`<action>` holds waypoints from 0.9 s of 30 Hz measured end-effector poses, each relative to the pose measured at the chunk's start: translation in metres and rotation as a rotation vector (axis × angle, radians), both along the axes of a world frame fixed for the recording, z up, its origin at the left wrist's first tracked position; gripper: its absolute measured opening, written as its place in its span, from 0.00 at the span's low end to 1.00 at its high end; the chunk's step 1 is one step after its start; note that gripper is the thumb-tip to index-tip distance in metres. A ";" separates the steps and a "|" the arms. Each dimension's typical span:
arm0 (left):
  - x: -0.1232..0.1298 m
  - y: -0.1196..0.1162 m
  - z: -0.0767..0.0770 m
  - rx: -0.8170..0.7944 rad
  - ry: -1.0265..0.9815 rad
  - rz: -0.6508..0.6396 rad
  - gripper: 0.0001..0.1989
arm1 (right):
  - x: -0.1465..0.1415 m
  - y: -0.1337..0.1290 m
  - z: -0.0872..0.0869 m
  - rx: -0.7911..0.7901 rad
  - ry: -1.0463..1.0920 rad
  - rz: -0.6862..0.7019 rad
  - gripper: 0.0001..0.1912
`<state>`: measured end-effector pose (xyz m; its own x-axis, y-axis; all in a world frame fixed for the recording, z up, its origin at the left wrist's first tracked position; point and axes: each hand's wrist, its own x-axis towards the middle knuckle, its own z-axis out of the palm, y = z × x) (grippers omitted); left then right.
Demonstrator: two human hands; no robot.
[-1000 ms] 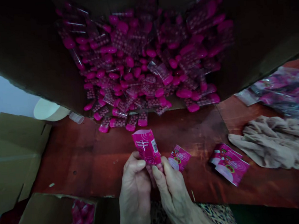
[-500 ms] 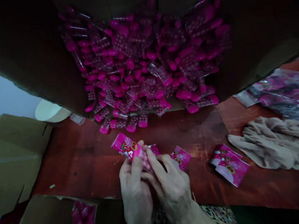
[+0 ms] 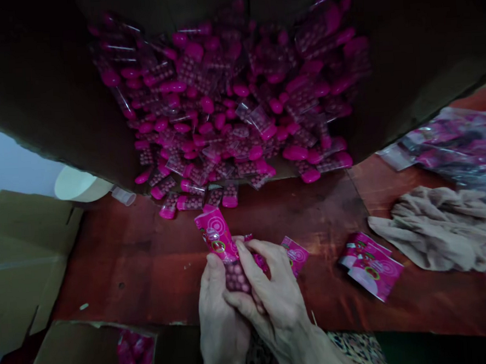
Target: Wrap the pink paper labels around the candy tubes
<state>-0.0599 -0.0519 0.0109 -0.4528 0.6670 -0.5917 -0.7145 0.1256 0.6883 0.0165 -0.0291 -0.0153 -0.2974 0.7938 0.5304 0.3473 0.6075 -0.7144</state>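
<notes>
Between my hands is a small clear candy container (image 3: 236, 277) filled with pink balls, tilted with its top away from me. A printed pink sleeve label (image 3: 216, 236) sits around its far end, while the balls show bare below. My left hand (image 3: 221, 320) closes on the container from the left, thumb along its side. My right hand (image 3: 276, 290) grips it from the right, fingers and thumb pressed against it. Another pink label (image 3: 296, 254) lies on the table just beyond my right hand, and a further one is partly hidden behind my fingers.
A large cardboard box (image 3: 403, 46) on its side holds a heap of pink-capped candy containers (image 3: 222, 112). To the right lie more labels (image 3: 374, 267), a beige cloth (image 3: 439, 227) and a plastic bag (image 3: 463, 146). At lower left an open carton (image 3: 80, 351) contains pink pieces.
The candy container and label have turned more upright, pointing away from me. More of the pink balls show below the label. Both hands keep hold, with the right fingers slightly shifted.
</notes>
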 end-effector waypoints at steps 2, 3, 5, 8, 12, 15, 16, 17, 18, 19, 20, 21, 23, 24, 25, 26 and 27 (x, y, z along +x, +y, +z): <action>0.003 0.000 0.001 -0.023 -0.008 0.021 0.20 | -0.002 0.000 0.000 0.037 0.023 -0.043 0.25; 0.004 0.001 0.002 -0.045 -0.008 0.041 0.20 | -0.002 -0.001 0.000 0.034 0.024 -0.057 0.23; 0.008 0.002 0.005 -0.087 0.019 0.081 0.19 | -0.003 -0.002 0.002 0.022 0.007 -0.070 0.22; 0.013 0.003 0.008 -0.128 0.043 0.102 0.18 | -0.003 -0.004 0.006 0.047 -0.031 -0.086 0.20; 0.017 0.003 0.006 -0.153 0.054 0.104 0.14 | 0.004 -0.011 0.000 0.081 -0.088 -0.102 0.19; 0.017 0.005 0.002 -0.133 0.057 0.082 0.13 | 0.012 -0.013 -0.007 0.002 -0.098 -0.114 0.19; 0.017 0.006 0.000 -0.110 0.048 0.075 0.13 | 0.014 -0.012 -0.008 -0.037 -0.071 -0.111 0.19; 0.016 0.007 -0.001 -0.086 0.035 0.074 0.13 | 0.016 -0.009 -0.007 -0.095 -0.032 -0.090 0.18; 0.016 0.009 -0.002 -0.065 0.021 0.073 0.13 | 0.017 -0.006 -0.005 -0.174 0.017 -0.053 0.17; 0.016 0.010 -0.003 -0.044 0.012 0.070 0.13 | 0.017 -0.002 -0.002 -0.272 0.078 -0.012 0.16; 0.016 0.011 -0.003 -0.028 0.009 0.063 0.13 | 0.017 0.002 0.001 -0.378 0.146 0.021 0.15; 0.017 0.012 -0.003 -0.011 0.014 0.050 0.14 | 0.015 0.005 0.005 -0.473 0.214 0.036 0.13; 0.019 0.012 -0.003 0.002 0.042 0.041 0.15 | 0.011 0.009 0.010 -0.574 0.299 -0.006 0.11; 0.021 0.011 -0.003 -0.010 0.061 0.061 0.17 | 0.008 0.009 0.011 -0.563 0.301 -0.047 0.10; 0.022 0.011 -0.002 -0.034 0.079 0.091 0.18 | 0.006 0.009 0.010 -0.512 0.281 -0.089 0.09; 0.023 0.010 -0.002 -0.060 0.094 0.115 0.19 | 0.004 0.008 0.009 -0.432 0.246 -0.125 0.09; 0.023 0.010 -0.002 -0.078 0.105 0.123 0.19 | 0.003 0.006 0.007 -0.340 0.205 -0.153 0.09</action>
